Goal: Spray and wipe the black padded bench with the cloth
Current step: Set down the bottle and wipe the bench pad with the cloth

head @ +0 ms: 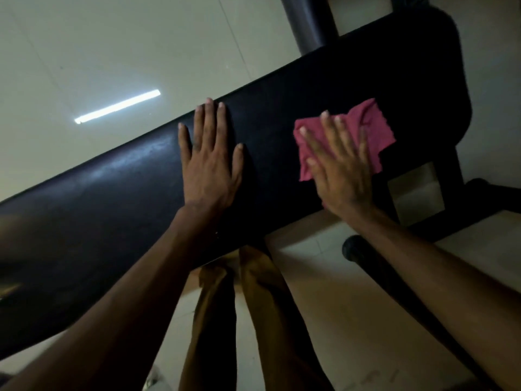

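Note:
The black padded bench (pixel 118 198) runs slantwise across the view from lower left to upper right. My left hand (pixel 210 162) lies flat on its middle, fingers straight and spread, palm down. To the right, my right hand (pixel 339 170) presses flat on a crumpled pink-red cloth (pixel 369 128) that lies on the padding near the bench's right end. The cloth sticks out beyond my fingertips and to the left of the hand. No spray bottle is in view.
Pale tiled floor (pixel 84 52) surrounds the bench, with a bright reflected light strip (pixel 117 106). A dark upright post (pixel 307 21) stands behind the bench. Black frame parts and a round foot (pixel 353 248) sit under its right end. My legs (pixel 225 306) stand below the near edge.

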The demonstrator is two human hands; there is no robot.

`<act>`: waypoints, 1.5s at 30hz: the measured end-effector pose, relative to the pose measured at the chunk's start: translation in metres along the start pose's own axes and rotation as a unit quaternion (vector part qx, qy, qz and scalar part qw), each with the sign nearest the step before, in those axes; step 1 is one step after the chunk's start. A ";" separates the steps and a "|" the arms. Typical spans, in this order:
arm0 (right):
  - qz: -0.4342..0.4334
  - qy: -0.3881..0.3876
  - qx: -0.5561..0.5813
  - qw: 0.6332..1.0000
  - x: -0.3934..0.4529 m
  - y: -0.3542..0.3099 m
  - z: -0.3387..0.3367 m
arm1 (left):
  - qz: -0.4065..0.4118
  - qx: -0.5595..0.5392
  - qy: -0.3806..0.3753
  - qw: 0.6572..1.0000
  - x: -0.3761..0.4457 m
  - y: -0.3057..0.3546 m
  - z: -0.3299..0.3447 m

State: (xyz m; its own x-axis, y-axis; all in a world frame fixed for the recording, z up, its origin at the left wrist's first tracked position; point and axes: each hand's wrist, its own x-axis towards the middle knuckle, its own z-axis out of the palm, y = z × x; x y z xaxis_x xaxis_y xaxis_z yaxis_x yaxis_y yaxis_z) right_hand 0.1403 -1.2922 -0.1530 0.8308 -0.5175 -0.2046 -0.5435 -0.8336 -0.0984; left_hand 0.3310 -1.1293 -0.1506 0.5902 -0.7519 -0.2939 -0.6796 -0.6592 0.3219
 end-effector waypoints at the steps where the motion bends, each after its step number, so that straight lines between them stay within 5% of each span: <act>1: 0.059 0.020 0.013 0.998 0.004 -0.003 0.001 | 0.020 0.005 0.003 1.000 -0.004 -0.008 -0.002; 5: 0.325 0.103 0.086 0.936 0.011 -0.091 0.014 | 0.067 0.020 -0.006 0.998 -0.038 -0.054 -0.006; 7: 0.234 0.048 0.064 0.969 0.004 -0.131 0.016 | 0.041 0.019 -0.015 0.999 -0.063 -0.082 -0.008; 10: -0.071 -0.030 0.007 0.997 -0.004 -0.126 0.014 | -0.014 0.023 -0.002 1.000 -0.105 -0.125 -0.013; 12: -0.103 -0.030 0.004 0.994 0.005 -0.103 0.009 | -0.049 0.020 0.004 0.999 -0.131 -0.151 -0.015; 14: 0.025 0.006 0.024 0.999 0.016 -0.096 0.011 | -0.081 0.025 0.012 0.996 -0.153 -0.172 -0.014; 17: 0.258 0.100 0.069 0.958 0.025 -0.142 0.019 | -0.113 0.024 0.030 0.993 -0.176 -0.193 -0.010; 19: 0.309 0.115 0.093 0.939 0.021 -0.190 0.021 | -0.119 0.016 0.038 0.992 -0.183 -0.200 -0.008; 21: 0.208 0.062 0.081 0.973 0.005 -0.233 0.025 | -0.128 0.006 0.051 0.990 -0.187 -0.205 -0.006; 23: -0.024 -0.028 0.017 0.999 -0.018 -0.258 0.029 | -0.138 -0.008 0.066 0.988 -0.190 -0.210 -0.006; 26: -0.250 -0.076 -0.024 0.965 -0.010 -0.242 0.024 | -0.151 -0.009 0.073 0.986 -0.197 -0.222 -0.008; 28: -0.217 -0.067 -0.013 0.974 0.007 -0.228 0.021 | -0.154 -0.003 0.075 0.985 -0.204 -0.234 -0.008; 31: 0.035 -0.013 0.039 0.999 0.020 -0.253 0.025 | -0.157 -0.003 0.079 0.984 -0.216 -0.249 -0.008; 33: 0.111 0.007 0.059 0.992 0.013 -0.299 0.031 | -0.153 -0.008 0.080 0.985 -0.225 -0.254 -0.007; 38: -0.181 -0.050 0.008 0.982 -0.044 -0.362 0.051 | -0.195 -0.013 0.099 0.976 -0.240 -0.269 -0.011; 45: -0.291 -0.061 0.008 0.955 -0.101 -0.361 0.070 | -0.188 -0.019 0.084 0.978 -0.249 -0.273 -0.008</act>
State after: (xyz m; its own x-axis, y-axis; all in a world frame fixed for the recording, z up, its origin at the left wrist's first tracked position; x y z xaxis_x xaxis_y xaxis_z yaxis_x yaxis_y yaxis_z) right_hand 0.2441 -0.9255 -0.1653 0.9729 0.0592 -0.2234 0.0029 -0.9697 -0.2443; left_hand 0.3730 -0.7624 -0.1578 0.8612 -0.4442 -0.2472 -0.3849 -0.8874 0.2536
